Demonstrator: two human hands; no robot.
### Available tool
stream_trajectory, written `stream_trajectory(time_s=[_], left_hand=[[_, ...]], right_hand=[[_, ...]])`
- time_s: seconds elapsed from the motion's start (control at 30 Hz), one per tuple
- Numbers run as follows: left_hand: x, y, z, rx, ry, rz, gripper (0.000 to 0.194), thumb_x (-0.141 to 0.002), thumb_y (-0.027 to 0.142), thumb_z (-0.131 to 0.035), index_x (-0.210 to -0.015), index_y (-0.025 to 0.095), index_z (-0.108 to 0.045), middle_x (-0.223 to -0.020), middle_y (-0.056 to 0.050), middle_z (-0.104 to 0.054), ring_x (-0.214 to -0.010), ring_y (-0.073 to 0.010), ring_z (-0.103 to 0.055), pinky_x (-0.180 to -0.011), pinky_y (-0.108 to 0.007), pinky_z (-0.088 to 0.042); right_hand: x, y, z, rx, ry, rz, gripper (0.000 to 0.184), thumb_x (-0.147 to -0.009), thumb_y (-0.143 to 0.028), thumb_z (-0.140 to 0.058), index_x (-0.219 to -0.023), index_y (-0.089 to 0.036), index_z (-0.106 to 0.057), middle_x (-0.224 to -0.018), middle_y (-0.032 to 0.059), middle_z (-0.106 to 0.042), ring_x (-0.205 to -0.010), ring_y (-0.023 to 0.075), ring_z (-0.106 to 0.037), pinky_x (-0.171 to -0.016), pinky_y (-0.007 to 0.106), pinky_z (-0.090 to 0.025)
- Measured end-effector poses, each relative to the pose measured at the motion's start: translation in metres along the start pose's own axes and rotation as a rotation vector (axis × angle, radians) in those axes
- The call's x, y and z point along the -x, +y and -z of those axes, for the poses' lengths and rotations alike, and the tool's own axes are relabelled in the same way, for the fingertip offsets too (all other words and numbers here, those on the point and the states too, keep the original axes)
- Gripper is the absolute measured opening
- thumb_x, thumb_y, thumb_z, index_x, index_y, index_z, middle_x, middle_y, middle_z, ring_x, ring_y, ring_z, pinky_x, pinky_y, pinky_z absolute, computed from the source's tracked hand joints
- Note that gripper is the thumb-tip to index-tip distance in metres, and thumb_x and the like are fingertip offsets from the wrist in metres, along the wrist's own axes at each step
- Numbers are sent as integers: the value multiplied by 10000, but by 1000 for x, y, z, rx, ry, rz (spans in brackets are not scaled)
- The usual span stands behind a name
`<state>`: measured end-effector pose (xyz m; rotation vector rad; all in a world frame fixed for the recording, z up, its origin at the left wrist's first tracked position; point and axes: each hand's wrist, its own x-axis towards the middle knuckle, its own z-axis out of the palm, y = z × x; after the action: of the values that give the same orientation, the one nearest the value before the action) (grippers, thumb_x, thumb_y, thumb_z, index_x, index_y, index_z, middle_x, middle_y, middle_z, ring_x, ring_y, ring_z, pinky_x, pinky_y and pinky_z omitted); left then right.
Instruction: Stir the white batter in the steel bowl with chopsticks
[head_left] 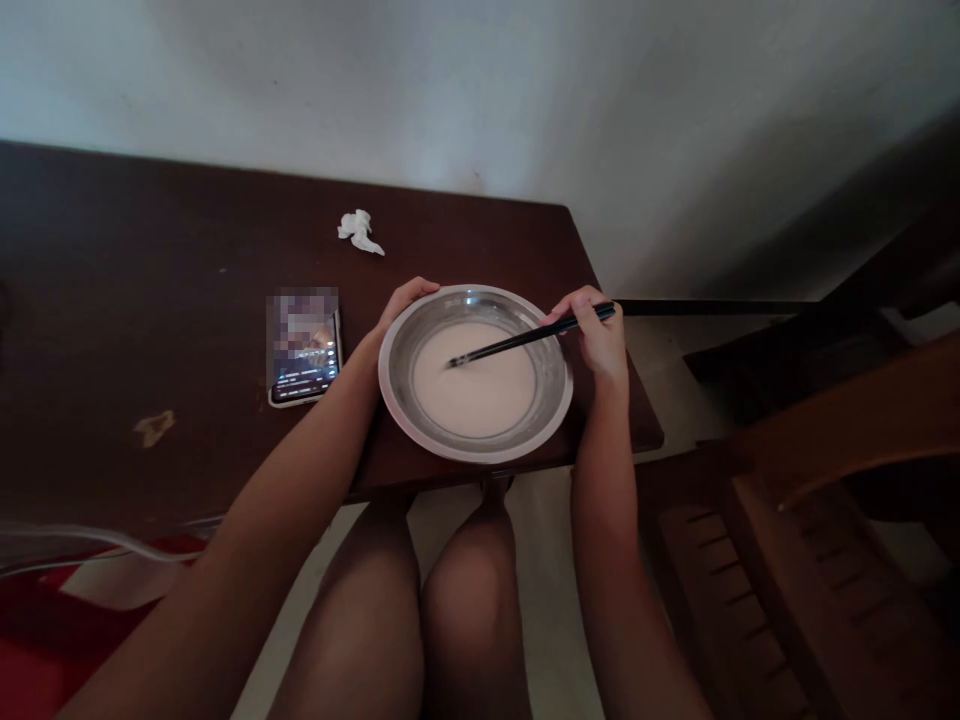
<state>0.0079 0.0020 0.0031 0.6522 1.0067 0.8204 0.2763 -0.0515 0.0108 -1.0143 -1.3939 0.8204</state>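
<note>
A red item [30, 650] lies at the lower left, beneath a pale cable [112, 538] that runs near the front of a dark brown table [202, 240] set against a pale wall [465, 90]. Farther right, a tan, irregular mark [155, 428] shows on the tabletop, followed by a light-edged phone [306, 375] lying face up with its screen lit, part of the display blurred. A crumpled white tissue [360, 231] rests beyond the phone, toward the wall. The left hand [407, 300] touches the far left side of a round metal bowl [399, 408], its fingers curved against the rim; how firmly they press cannot be told, as the bowl hides part of them. The person's bare knees [465, 590] show below the table's front edge. The bowl, holding a milky, off-white liquid [480, 395], is at the front of the table, near its right end. Dark chopsticks [517, 342] slant down leftward over the bowl's right rim, their pale-banded tips at the liquid near its middle. The right hand [598, 330] grasps their upper end, fingers closed around them, just beside the rim. At the far right, brown wooden furniture [765, 580] with slatted surfaces stands on the floor beside the table.
</note>
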Motion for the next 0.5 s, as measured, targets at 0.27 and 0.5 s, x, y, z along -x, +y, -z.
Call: stream_trajectory(time_s=[0.27, 0.5], left_hand=[[5, 2, -5, 16, -5, 10, 244, -870, 295, -512, -651, 221, -590, -520, -1, -618, -472, -154, -542, -565, -284, -507], [4, 2, -4, 32, 9, 27, 264, -863, 302, -500, -627, 215, -581, -507, -1, -604, -441, -155, -535, -512, -277, -485]], right_hand=[[0, 0, 0, -1, -11, -54, 456, -859, -664, -644, -692, -240, -668, -526, -37, -638, -507, 117, -607, -504, 257, -459], [-1, 0, 1, -4, 107, -6, 459, -877, -643, -632, -672, -234, -664, -540, -29, -647, -503, 107, -585, -486, 255, -409]])
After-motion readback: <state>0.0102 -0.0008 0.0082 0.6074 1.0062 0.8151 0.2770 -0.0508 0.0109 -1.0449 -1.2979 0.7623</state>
